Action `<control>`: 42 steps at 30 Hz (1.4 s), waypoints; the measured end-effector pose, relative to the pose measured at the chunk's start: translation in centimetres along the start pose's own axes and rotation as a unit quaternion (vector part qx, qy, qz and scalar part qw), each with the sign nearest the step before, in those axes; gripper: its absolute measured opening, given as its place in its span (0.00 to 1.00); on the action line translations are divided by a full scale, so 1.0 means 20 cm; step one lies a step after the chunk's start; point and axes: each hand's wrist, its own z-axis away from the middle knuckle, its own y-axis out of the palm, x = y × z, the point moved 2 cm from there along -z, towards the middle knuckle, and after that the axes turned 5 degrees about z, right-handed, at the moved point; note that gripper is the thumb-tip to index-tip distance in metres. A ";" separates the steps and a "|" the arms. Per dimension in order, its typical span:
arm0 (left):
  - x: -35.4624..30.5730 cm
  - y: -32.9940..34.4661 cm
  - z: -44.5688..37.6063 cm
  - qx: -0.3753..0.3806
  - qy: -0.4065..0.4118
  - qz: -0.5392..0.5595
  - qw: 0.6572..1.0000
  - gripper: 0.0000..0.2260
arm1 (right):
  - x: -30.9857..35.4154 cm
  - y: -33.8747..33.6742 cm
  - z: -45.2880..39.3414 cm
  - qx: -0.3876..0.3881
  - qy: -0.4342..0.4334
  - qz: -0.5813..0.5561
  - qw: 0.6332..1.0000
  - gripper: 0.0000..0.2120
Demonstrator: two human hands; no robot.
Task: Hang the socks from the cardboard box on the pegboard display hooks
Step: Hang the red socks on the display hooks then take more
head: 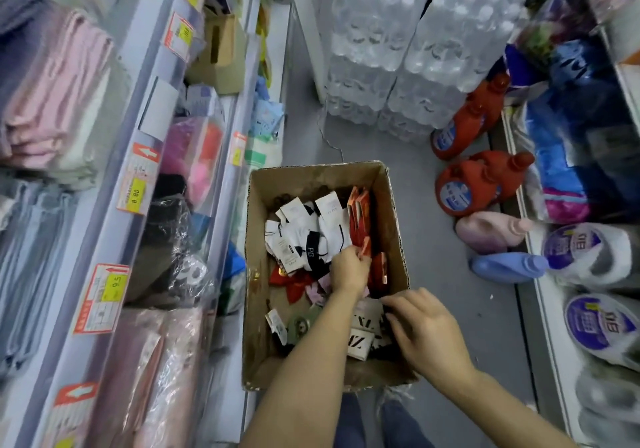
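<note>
Narrow aisle of grey floor (408, 177), white shelving with folded towels (52, 83) left; shrink-wrapped water bottle packs (408, 49) stacked behind, 2 red detergent jugs (481, 184) right

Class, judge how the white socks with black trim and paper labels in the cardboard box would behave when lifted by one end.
The white socks with black trim and paper labels probably flop, since they lie crumpled in the brown cardboard box. Likely light: they are thin fabric pairs. The card labels look stiffer, so gripping there may steady them.

Cardboard box (394, 212): top open, reachable from above; loose socks (311, 236) cover most of its floor. Shelving (221, 177) stands just beside its left wall. Right: bare aisle floor (429, 274), then detergent bottles (481, 184). Beyond: stacked water packs (398, 49), apparently blocking the aisle.
</note>
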 end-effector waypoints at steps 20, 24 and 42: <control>0.17 -0.76 0.30 -0.106 -0.012 0.497 0.861 0.15 | 0.06 0.32 -0.70 0.388 -0.200 0.377 0.817 0.10; 0.14 -0.82 0.34 -0.087 -0.028 0.546 0.833 0.08 | 0.08 0.18 -0.77 0.336 -0.074 0.191 0.919 0.09; 0.07 -1.20 0.84 -0.210 0.010 0.536 0.818 0.20 | 0.52 -0.42 -0.75 0.184 0.028 -0.477 0.859 0.12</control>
